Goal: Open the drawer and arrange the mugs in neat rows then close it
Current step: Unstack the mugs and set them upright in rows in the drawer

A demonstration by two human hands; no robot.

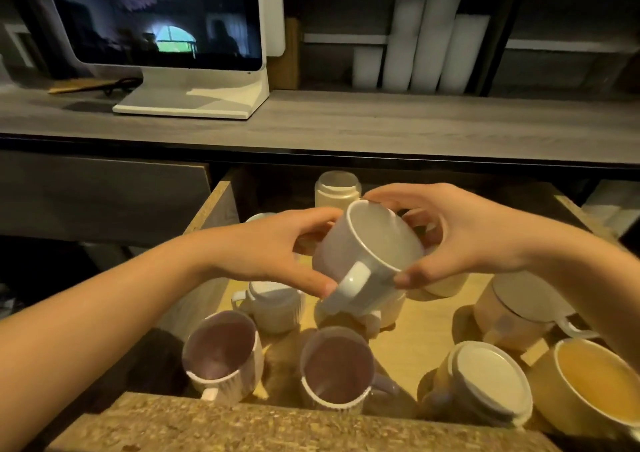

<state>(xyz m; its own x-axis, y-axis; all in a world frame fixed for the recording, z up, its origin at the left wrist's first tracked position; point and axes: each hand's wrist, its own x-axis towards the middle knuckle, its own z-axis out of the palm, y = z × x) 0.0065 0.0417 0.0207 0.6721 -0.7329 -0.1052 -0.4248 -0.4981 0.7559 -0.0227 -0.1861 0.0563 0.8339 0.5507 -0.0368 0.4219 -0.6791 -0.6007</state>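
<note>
The wooden drawer (214, 206) stands pulled out below the counter, with several mugs inside. Both hands hold one white mug (377, 240) tilted in the air above the drawer's middle, its mouth facing me and its handle pointing down. My left hand (277, 247) grips its left side and my right hand (464, 237) its right side and rim. Two upright mugs with purple insides (221, 347) (337, 365) stand at the front left. Upside-down mugs (488, 379) (519, 299) sit at the right, beside an upright yellow mug (595, 379).
A pale jar (336, 188) stands at the drawer's back. More white mugs (273, 299) lie under my hands. On the grey counter (381, 126) sits a white monitor (180, 46); white cup stacks (415, 43) stand on the shelf behind. The drawer front (277, 427) is nearest me.
</note>
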